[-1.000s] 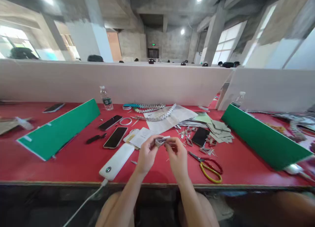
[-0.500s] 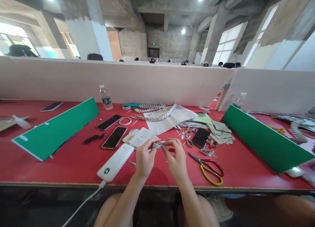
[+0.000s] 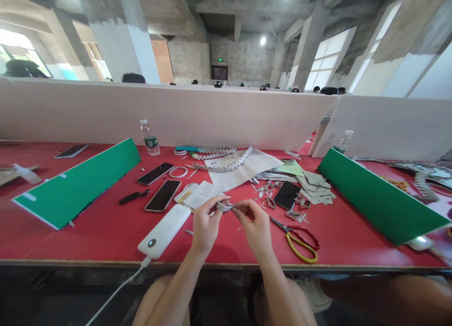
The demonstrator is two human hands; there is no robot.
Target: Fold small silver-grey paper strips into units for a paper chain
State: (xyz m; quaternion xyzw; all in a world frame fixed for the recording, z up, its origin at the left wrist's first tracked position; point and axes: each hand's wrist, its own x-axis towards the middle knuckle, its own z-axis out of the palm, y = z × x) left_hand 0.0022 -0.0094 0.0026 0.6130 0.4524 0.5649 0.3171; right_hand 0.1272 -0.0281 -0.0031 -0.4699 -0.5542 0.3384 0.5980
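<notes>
Just above the red table, my left hand [image 3: 206, 224] pinches a small folded strip of printed paper [image 3: 223, 207] between thumb and forefinger. From the other side my right hand [image 3: 253, 224] closes its thumb and forefinger on the strip's right end. Behind them lie folded paper pieces and scraps [image 3: 270, 189], with woven paper chains [image 3: 226, 166] resting partly on a printed sheet [image 3: 259, 163]. A stack of cut paper cards [image 3: 205, 195] sits just beyond my left hand. To the right of my right hand lie scissors [image 3: 300, 241] with red and yellow handles.
Left of my hands are a white power bank [image 3: 165, 232] with a cable, phones [image 3: 163, 196] and a roll of tape [image 3: 178, 172]. Another phone [image 3: 287, 195] lies among the scraps. Green dividers [image 3: 79, 187] stand on both sides, and a water bottle [image 3: 151, 140] stands by the back panel.
My right hand has shifted slightly right, away from my left, its fingertips still at the strip's end. The camera view has shifted a little.
</notes>
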